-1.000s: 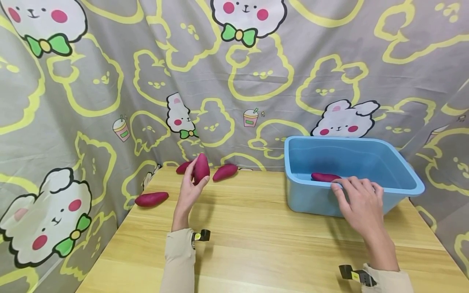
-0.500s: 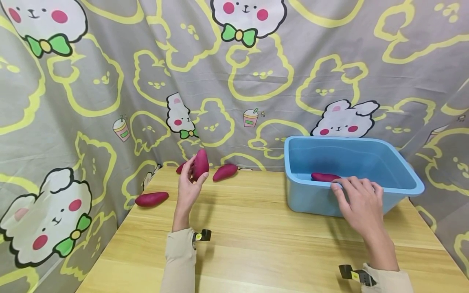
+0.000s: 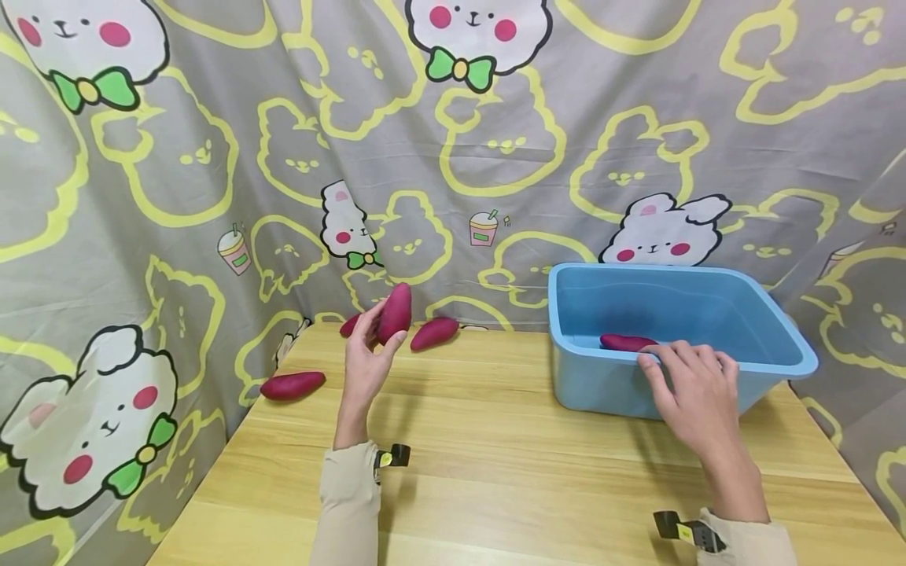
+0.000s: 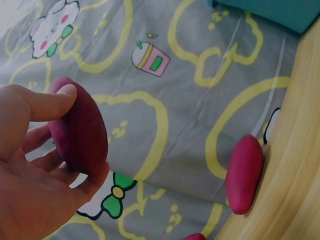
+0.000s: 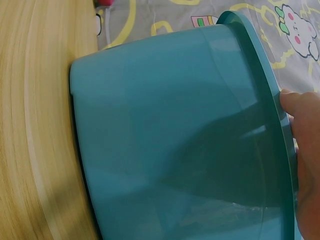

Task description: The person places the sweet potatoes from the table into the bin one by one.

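Observation:
My left hand (image 3: pixel 370 362) holds a purple sweet potato (image 3: pixel 395 313) upright above the table's back left part. In the left wrist view the thumb presses one side of this sweet potato (image 4: pixel 80 127) and the fingers curl round the other. At the right, my right hand (image 3: pixel 697 397) grips the near rim of a blue plastic bin (image 3: pixel 591 377), thumb outside and fingers reaching over the edge. One sweet potato (image 3: pixel 627 343) lies inside the bin, partly hidden by the rim. The right wrist view shows the bin's outer wall (image 5: pixel 165 125) and the thumb (image 5: pixel 292 102) at its lip.
More sweet potatoes lie on the wooden table (image 3: pixel 481 448): one at the left (image 3: pixel 293 385), another by the back edge (image 3: pixel 435 333), and one (image 3: pixel 349 325) mostly behind the left hand. A grey patterned curtain (image 3: pixel 425 157) hangs right behind the table and along its sides.
My left hand has raised the sweet potato slightly, and it now leans a little to the right. The right hand and the bin have stayed in place.

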`<move>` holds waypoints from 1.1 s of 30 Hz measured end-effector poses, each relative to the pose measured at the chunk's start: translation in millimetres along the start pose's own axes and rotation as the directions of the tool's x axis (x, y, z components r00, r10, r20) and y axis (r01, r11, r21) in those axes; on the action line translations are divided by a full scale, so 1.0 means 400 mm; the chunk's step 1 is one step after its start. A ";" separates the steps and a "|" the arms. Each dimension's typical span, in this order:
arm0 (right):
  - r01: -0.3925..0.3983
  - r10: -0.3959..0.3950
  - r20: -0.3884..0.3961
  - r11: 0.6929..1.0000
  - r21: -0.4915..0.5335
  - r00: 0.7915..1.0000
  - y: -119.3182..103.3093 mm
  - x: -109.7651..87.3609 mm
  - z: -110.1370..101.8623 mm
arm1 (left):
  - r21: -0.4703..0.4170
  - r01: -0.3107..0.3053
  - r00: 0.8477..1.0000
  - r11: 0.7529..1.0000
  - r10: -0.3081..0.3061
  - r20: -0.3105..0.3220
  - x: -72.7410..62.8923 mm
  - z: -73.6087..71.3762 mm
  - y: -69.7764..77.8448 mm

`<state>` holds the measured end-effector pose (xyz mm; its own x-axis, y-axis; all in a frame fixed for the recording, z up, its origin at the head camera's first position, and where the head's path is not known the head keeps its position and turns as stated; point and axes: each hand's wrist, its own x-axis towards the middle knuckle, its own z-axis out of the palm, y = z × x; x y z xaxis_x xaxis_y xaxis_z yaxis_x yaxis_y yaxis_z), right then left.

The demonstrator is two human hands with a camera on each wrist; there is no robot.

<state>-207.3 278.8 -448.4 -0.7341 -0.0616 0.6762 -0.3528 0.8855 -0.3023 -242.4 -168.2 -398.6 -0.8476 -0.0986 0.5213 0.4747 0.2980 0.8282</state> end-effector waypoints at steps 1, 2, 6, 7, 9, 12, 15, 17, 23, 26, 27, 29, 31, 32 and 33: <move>0.000 0.000 0.000 1.000 0.001 1.000 0.000 0.000 -0.001 | 0.005 -0.005 1.000 1.000 0.005 0.001 -0.001 0.002 0.002; 0.000 0.000 -0.001 1.000 0.001 1.000 0.000 -0.001 -0.001 | 0.006 -0.010 1.000 1.000 0.010 0.002 -0.001 0.004 0.002; 0.001 -0.001 -0.001 1.000 0.001 1.000 0.000 -0.001 0.000 | -0.010 -0.021 1.000 1.000 0.021 0.009 0.001 0.016 -0.017; 0.001 -0.001 -0.001 1.000 0.002 1.000 0.001 -0.001 0.000 | -0.015 -0.023 1.000 1.000 0.023 0.011 0.003 0.019 -0.027; 0.001 -0.001 -0.001 1.000 0.003 1.000 0.002 0.000 0.002 | -0.023 -0.024 1.000 0.999 0.024 0.014 0.007 0.026 -0.051; 0.000 0.000 0.001 1.000 0.003 1.000 0.002 0.000 0.001 | -0.025 -0.028 0.999 0.999 0.029 0.019 0.011 0.033 -0.079; 0.001 -0.001 0.002 1.000 0.000 1.000 0.001 0.000 0.002 | -0.016 -0.032 0.999 0.999 0.032 0.026 0.003 0.039 -0.039; 0.001 -0.001 0.002 1.000 -0.001 1.000 0.001 0.000 0.001 | -0.015 -0.032 0.999 0.999 0.032 0.032 -0.002 0.043 -0.007; 0.003 -0.003 -0.004 1.000 0.004 1.000 -0.002 0.001 0.000 | -0.023 -0.041 0.998 0.999 0.042 0.044 -0.007 0.052 0.025; 0.004 -0.004 -0.007 1.000 0.003 1.000 -0.003 0.001 0.000 | -0.026 -0.048 0.998 0.999 0.049 0.044 -0.008 0.058 0.025; 0.004 -0.004 -0.008 1.000 0.002 1.000 -0.002 0.001 0.000 | -0.025 -0.050 0.998 0.998 0.051 0.043 -0.008 0.059 0.025; 0.004 -0.004 -0.009 1.000 0.000 1.000 -0.002 0.001 -0.001 | -0.023 -0.053 0.998 0.998 0.054 0.041 -0.008 0.062 0.024; 0.004 -0.004 -0.009 1.000 -0.003 1.000 -0.001 0.002 0.000 | -0.021 -0.056 0.998 0.998 0.056 0.039 -0.008 0.065 0.023; 0.005 -0.005 -0.009 1.000 -0.004 1.000 0.000 0.001 0.001 | -0.024 -0.057 0.998 0.998 0.058 0.038 -0.009 0.067 0.022; 0.004 -0.004 -0.009 1.000 -0.004 1.000 0.000 0.002 0.000 | -0.027 -0.056 0.998 0.998 0.057 0.038 -0.009 0.068 0.022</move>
<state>-207.9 278.7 -448.1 -0.7271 -0.0611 0.6839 -0.3533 0.8873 -0.2964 -241.6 -139.5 -398.9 -0.8274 -0.0449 0.5598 0.5280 0.2775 0.8026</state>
